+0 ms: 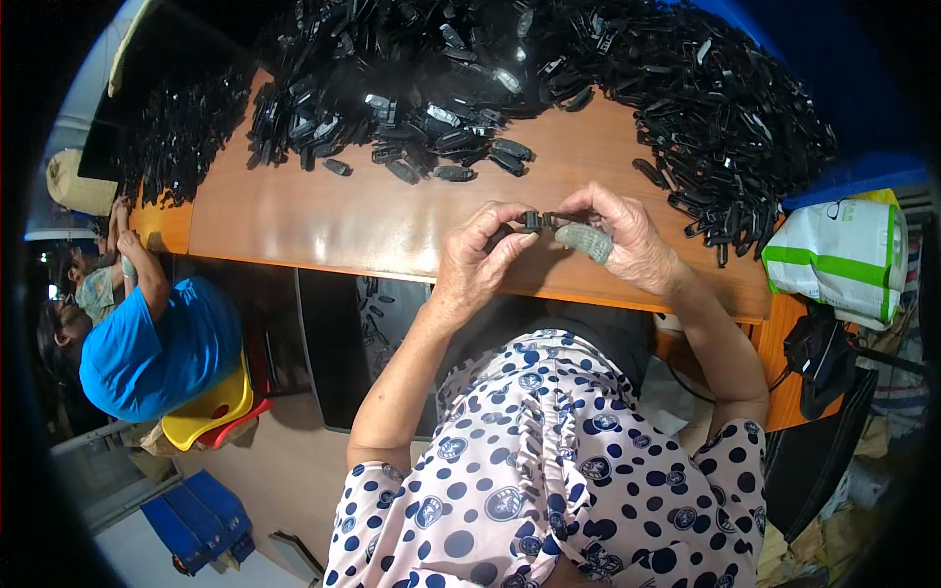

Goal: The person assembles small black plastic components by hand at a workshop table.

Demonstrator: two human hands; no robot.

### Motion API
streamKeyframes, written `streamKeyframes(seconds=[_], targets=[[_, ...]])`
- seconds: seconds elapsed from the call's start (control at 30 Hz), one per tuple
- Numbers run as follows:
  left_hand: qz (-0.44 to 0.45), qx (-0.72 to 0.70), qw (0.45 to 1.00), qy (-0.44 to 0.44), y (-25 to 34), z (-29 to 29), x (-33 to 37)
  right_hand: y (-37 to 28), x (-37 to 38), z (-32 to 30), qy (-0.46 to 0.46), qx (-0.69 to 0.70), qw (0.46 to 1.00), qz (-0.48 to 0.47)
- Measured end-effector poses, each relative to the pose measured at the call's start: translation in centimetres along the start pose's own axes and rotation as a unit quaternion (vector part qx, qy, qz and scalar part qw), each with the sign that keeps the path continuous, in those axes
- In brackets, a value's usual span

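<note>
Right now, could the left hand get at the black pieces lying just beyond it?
Probably yes: only bare tabletop separates the left hand from the nearest black pieces, though it is pinching a small black part.

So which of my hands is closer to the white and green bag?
Right. Your right hand is to the left of the white and green bag, not touching it; your left hand is farther left.
</note>
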State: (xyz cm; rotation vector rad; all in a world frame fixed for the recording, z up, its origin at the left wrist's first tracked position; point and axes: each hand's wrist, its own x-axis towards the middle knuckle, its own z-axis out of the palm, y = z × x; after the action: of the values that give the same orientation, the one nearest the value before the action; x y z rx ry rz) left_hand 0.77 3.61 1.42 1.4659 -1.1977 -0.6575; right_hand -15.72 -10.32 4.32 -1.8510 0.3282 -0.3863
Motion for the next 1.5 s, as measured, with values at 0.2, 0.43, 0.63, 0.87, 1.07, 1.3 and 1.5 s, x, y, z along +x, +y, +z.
streamKeyframes(seconds=[0.2,0.43,0.63,0.87,1.07,1.3,1.5], targets=[[0.044,0.048,0.998,-0.01,0.4,-0.6,0.4,0.8,0.7,0.7,-0.009,0.017,1.0,-0.003],[0.068,0.118,0.99,-0.028,0.6,-1.1,0.0,1.8,0.4,1.7,-0.034,0.294,0.952,0.077],[0.102,0.181,0.977,-0.051,0.4,-1.7,-0.6,2.0,0.5,1.7,-0.094,0.387,0.884,0.246],[0.026,0.148,0.985,-0.081,0.2,-1.8,-2.4,3.8,1.1,2.8,-0.156,0.448,0.818,0.325],[-0.144,-0.197,0.97,0.005,-0.5,-2.2,-3.9,4.0,1.0,5.0,-0.26,0.484,0.789,0.275],[-0.252,-0.27,0.929,0.02,0.0,-3.5,-6.6,1.7,1.3,8.9,-0.275,0.442,0.819,0.243],[-0.295,-0.314,0.901,0.053,-0.5,-4.6,-9.6,2.2,0.0,13.4,-0.218,0.39,0.867,0.221]])
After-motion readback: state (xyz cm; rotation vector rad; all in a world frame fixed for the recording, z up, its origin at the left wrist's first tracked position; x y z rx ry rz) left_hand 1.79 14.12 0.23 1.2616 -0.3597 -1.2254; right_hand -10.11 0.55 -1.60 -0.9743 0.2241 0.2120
